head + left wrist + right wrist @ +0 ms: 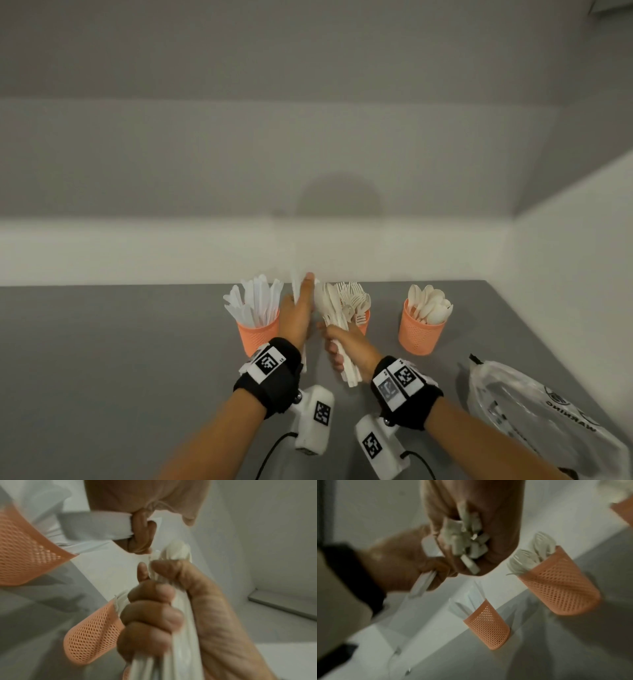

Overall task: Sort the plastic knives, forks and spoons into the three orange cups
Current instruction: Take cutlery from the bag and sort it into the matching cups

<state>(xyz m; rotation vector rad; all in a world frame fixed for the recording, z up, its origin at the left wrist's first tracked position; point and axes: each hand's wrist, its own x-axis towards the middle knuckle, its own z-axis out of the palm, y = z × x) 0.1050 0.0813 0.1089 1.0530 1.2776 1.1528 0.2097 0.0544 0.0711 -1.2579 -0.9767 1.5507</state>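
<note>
Three orange mesh cups stand in a row by the wall: a knife cup (pixel 257 334) on the left, a fork cup (pixel 365 323) in the middle, half hidden by my hands, and a spoon cup (pixel 422 334) on the right. My left hand (pixel 300 310) pinches a white plastic knife (pixel 102 526) upright, just right of the knife cup (pixel 488 626). My right hand (pixel 344 347) grips a mixed bundle of cream cutlery (pixel 334 308) in front of the fork cup (pixel 556 586). The bundle's handle ends (pixel 467 540) stick out below my fist.
A crumpled clear plastic bag (pixel 534 411) lies on the grey table (pixel 120 359) at the right front. The white wall runs right behind the cups, and a side wall closes the right.
</note>
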